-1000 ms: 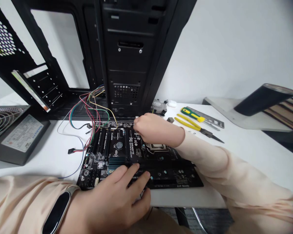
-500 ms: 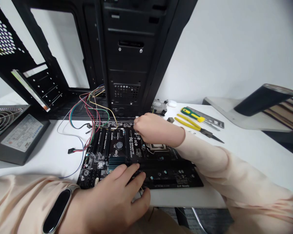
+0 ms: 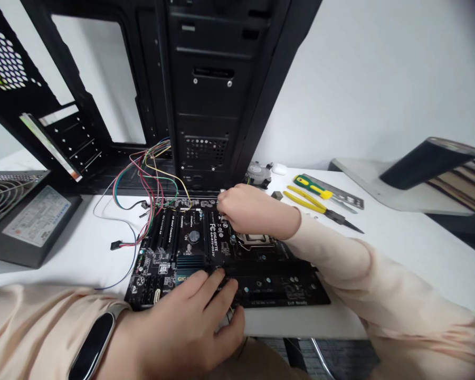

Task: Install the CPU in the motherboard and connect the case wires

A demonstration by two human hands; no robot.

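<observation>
A black motherboard (image 3: 261,274) lies flat on the white table (image 3: 399,248) in front of me. My left hand (image 3: 190,322) rests on its near edge, fingers stretched out and pressing on the board. My right hand (image 3: 253,211) reaches over the CPU socket (image 3: 255,240) to the board's far edge, fingers pinched together near a small connector; what they hold is hidden. Coloured wires (image 3: 150,179) run from the black computer case (image 3: 206,95) to the board's far left corner.
A power supply (image 3: 24,216) sits at the left. Yellow pliers (image 3: 320,208), a green-yellow screwdriver (image 3: 312,186), a metal I/O plate (image 3: 344,196) and a small cooler fan (image 3: 257,173) lie behind my right hand. A dark tilted panel (image 3: 427,158) stands far right.
Almost nothing moved. The fingers of my left hand shifted slightly on the board's near edge; my right hand stays pinched at the far edge.
</observation>
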